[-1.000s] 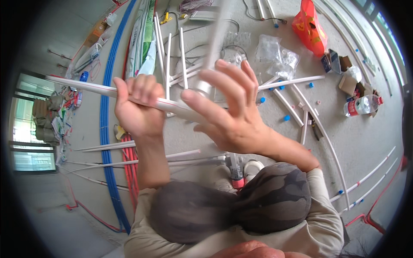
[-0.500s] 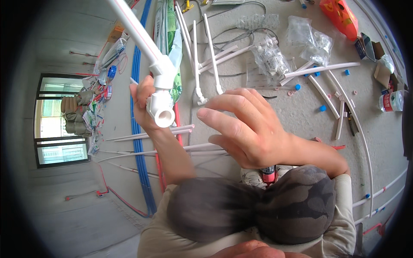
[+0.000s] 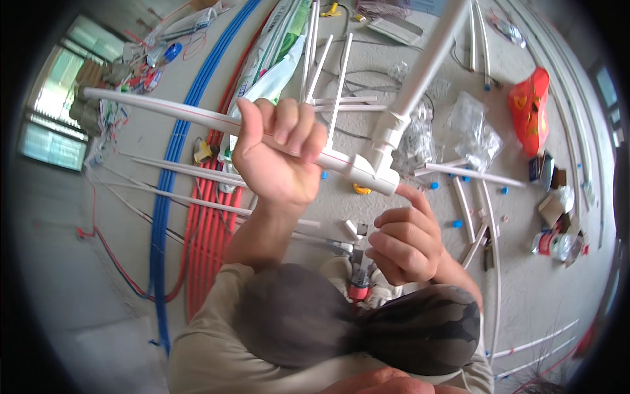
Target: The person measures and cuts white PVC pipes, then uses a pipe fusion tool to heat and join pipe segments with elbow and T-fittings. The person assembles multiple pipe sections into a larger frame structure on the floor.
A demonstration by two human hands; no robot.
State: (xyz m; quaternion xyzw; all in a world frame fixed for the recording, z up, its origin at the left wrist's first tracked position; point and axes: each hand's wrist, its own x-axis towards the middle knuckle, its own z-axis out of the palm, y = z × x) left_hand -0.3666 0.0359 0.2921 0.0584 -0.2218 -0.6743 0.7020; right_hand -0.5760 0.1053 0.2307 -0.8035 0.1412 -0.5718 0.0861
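Currently | white pipe (image 3: 190, 117) gripped in left hand (image 3: 279, 157), long axis slanting rightward and slightly down | tee joint (image 3: 371, 176) borne at its right end | right hand (image 3: 412, 243) nearer, half curled, nothing seen held, index fingertip kept at the tee's end

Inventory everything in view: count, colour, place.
Tee fitting: one, white, centre
Joined pipes: two, white, at tee
Blue pipes: several, blue, left
Red pipes: several, red, left
Loose pipes: many, white, floor
Caps: several, blue, right floor
Clear bags: several, transparent, upper right
Plastic bag: one, orange-red, right
Bottle: one, clear, right
Boxes: several, brown and dark, right
Sheeting: one bundle, green-white, upper left
Window: one, pale, far left
Trousers: one pair, camouflage, bottom
Left hand: one, bare, around pipe
Right hand: one, bare, at tee
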